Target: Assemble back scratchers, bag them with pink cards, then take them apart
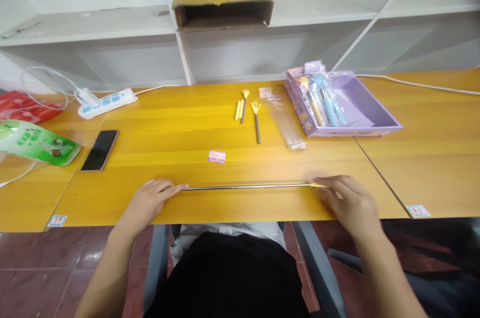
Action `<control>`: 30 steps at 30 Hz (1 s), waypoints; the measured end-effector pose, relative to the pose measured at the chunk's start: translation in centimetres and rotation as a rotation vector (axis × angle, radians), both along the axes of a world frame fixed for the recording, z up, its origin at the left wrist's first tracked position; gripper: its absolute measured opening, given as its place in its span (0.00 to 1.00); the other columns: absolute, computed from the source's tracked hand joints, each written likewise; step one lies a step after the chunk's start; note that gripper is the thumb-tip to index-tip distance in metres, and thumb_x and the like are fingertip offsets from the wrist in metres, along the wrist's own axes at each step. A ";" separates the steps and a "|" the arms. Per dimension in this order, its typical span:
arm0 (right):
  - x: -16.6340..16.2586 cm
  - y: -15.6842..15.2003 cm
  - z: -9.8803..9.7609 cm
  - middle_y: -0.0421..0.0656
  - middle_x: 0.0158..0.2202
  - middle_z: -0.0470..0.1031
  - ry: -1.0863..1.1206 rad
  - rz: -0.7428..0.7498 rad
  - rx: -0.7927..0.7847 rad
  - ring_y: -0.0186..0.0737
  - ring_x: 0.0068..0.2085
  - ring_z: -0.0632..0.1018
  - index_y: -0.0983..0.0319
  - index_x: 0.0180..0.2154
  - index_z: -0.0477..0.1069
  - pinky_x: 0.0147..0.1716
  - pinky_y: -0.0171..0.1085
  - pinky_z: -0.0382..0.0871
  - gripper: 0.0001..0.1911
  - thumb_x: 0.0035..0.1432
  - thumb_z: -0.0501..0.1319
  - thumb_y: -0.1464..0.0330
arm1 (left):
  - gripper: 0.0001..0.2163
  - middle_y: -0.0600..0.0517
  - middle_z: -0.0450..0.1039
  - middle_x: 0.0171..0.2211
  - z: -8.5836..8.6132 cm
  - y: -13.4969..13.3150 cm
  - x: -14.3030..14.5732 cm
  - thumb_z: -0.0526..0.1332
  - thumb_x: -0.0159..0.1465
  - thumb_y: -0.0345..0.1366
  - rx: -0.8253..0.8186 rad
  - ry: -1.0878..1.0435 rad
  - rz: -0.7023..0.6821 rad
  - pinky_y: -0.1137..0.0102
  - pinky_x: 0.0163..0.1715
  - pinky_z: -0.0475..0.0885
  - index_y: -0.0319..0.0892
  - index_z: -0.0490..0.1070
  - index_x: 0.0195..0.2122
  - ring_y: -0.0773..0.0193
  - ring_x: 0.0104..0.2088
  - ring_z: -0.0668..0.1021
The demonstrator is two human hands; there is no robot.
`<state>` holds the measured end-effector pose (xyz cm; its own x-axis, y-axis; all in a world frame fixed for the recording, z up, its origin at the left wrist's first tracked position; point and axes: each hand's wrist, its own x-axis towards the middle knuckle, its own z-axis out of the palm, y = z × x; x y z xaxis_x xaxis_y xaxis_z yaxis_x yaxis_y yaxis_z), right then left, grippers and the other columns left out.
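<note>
A thin metal telescopic back scratcher rod (247, 187) stretches level between my hands, low over the front of the table. My left hand (150, 199) pinches its plain metal end. Around its yellow end, my right hand (348, 200) is closed, slightly blurred; its fingers hide the shape of that end. Farther back lie two short back scratchers with yellow claw heads, one on the left (243, 107) and one on the right (257, 120). Beside them are two yellow handle pieces (238, 109). A small pink-and-purple printed card (217, 157) lies nearer to me.
Clear plastic wrappers (287, 125) lie beside a purple box (375, 103) holding packaged back scratchers (326, 100). Leftward are a phone (100, 150), a green-and-white bottle (41, 143) and a power strip (108, 103). An open cardboard box (224, 0) sits on the shelf.
</note>
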<state>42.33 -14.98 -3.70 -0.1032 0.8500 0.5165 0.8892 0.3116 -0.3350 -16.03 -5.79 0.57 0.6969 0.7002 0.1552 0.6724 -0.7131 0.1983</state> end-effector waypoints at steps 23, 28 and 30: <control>5.5 -1.7 -3.4 0.50 0.46 0.87 0.224 -0.401 0.060 0.46 0.43 0.86 0.60 0.43 0.85 0.42 0.41 0.80 0.15 0.69 0.64 0.59 | 0.14 0.52 0.86 0.48 -2.2 0.1 -1.3 0.57 0.80 0.43 -0.113 -0.220 0.213 0.63 0.47 0.68 0.54 0.82 0.57 0.58 0.45 0.83; 5.8 -1.9 -3.8 0.48 0.46 0.88 0.224 -0.389 0.044 0.49 0.47 0.86 0.58 0.42 0.86 0.53 0.46 0.80 0.15 0.70 0.64 0.56 | 0.15 0.52 0.86 0.48 -2.1 0.3 -1.3 0.56 0.80 0.43 -0.119 -0.227 0.211 0.63 0.48 0.68 0.53 0.83 0.57 0.59 0.45 0.83; 6.2 -2.0 -3.8 0.48 0.45 0.88 0.270 -0.375 0.023 0.50 0.48 0.86 0.57 0.40 0.86 0.56 0.49 0.78 0.15 0.69 0.65 0.55 | 0.15 0.52 0.87 0.48 -1.9 0.3 -1.3 0.56 0.81 0.43 -0.121 -0.219 0.204 0.63 0.47 0.69 0.53 0.83 0.57 0.59 0.45 0.83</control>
